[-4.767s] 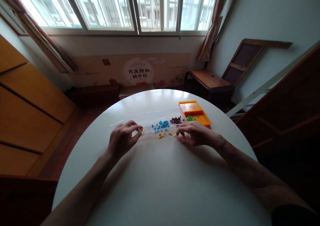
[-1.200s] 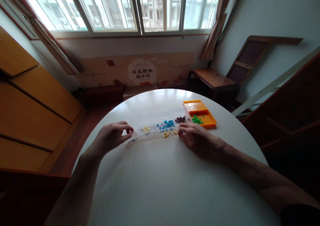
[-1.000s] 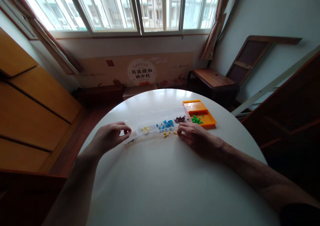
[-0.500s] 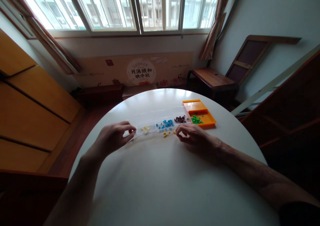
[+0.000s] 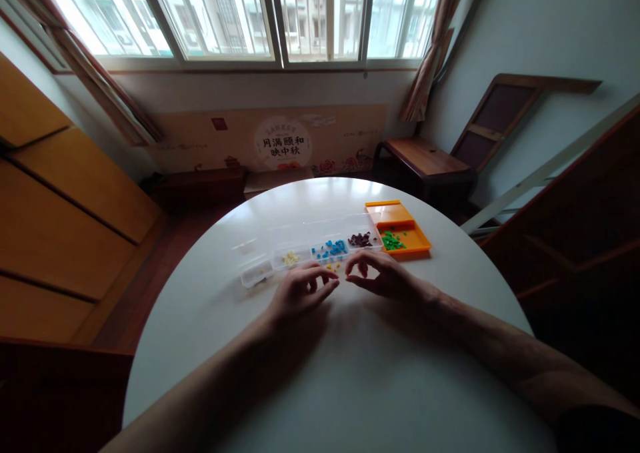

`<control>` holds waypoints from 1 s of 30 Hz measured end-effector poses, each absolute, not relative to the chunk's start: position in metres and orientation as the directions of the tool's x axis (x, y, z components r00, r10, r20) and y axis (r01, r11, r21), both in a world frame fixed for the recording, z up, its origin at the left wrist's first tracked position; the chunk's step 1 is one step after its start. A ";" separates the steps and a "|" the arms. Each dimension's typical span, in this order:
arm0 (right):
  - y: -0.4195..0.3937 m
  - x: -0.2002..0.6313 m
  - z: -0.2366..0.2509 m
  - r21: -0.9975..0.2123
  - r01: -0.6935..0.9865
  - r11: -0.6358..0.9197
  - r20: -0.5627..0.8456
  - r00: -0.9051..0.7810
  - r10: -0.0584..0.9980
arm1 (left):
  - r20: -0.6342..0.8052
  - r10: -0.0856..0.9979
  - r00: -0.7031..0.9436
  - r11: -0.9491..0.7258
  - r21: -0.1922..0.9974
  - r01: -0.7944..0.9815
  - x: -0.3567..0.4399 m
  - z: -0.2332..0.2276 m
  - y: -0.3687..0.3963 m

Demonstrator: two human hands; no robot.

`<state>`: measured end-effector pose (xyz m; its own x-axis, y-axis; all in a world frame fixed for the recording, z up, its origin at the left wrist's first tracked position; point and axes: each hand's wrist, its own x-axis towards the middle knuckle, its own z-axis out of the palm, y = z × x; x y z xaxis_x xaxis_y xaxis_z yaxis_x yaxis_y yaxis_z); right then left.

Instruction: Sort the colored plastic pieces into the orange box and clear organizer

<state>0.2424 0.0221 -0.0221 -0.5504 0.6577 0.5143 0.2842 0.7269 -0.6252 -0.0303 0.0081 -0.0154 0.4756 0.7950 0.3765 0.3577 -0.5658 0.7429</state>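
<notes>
A round white table (image 5: 325,386) fills the near half of the room, with a window behind it and wooden furniture along both sides. Across the far middle of the table lies a long clear compartment box (image 5: 305,243), and just to its right, touching it, sits an orange tray (image 5: 413,237) holding green pieces (image 5: 393,241). From left to right, the box's near compartments hold something pale that cannot be made out, then pale yellow pieces (image 5: 290,258), blue pieces (image 5: 330,247) and dark brown pieces (image 5: 361,239).

The person's left hand (image 5: 301,291) has moved: half a second ago it rested at the box's left end, and it now sits near the middle of the table, just in front of the blue compartment. Its fingers are curled with thumb and fingertips drawn together; whether they pinch anything cannot be told. The right hand (image 5: 383,277) has barely shifted and lies just to the right of the left hand, its thumb and forefinger likewise nearly closed, nothing visible between them. A few loose yellow pieces (image 5: 331,265) lie on the table between the two hands and the box, now right at the left fingertips. Judging by this, the left hand has come over to work on the same loose pieces.
</notes>
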 end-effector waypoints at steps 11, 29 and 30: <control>0.027 0.236 -0.031 -0.496 0.241 0.834 0.579 -0.623 0.525 | 0.302 0.822 0.482 -0.479 0.826 0.299 -0.018 -0.013 0.007; 0.030 0.257 -0.020 -0.330 0.445 0.832 0.537 -0.637 0.553 | 0.459 0.740 0.492 -0.668 0.418 0.616 -0.068 0.009 0.021; 0.030 0.259 -0.021 -0.330 0.484 0.810 0.517 -0.626 0.584 | 0.496 0.722 0.482 -0.663 0.299 0.686 -0.079 0.013 0.024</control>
<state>0.2588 0.0302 -0.0210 -0.6256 0.5844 0.5168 0.4842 0.8103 -0.3301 -0.0786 0.0237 0.0132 0.4825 0.7223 0.4955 0.6863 -0.6633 0.2985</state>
